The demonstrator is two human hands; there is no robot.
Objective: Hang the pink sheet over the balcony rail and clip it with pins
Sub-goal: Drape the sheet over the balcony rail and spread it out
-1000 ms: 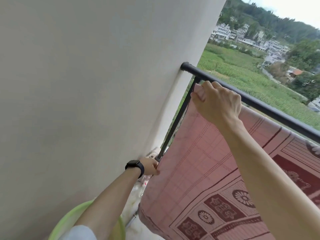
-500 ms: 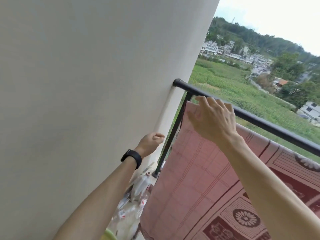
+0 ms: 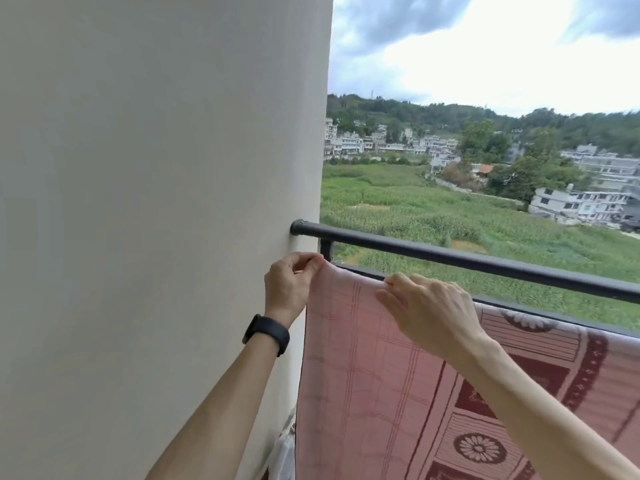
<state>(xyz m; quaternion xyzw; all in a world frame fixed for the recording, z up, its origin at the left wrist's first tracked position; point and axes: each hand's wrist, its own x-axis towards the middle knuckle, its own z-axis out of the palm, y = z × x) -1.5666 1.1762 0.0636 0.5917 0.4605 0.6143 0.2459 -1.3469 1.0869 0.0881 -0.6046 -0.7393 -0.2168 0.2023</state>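
Left hand [image 3: 289,289]: I see it pinching a corner of the patterned pink sheet [image 3: 367,393], at the left end of the black metal rail [image 3: 485,263].
Right hand [image 3: 429,317]: fingers curled over the sheet's top edge, just below the rail.

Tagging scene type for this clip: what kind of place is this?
Likely an upper-floor home balcony: black rail fixed to a plastered wall, pink sheet hanging by it, fields and houses below.
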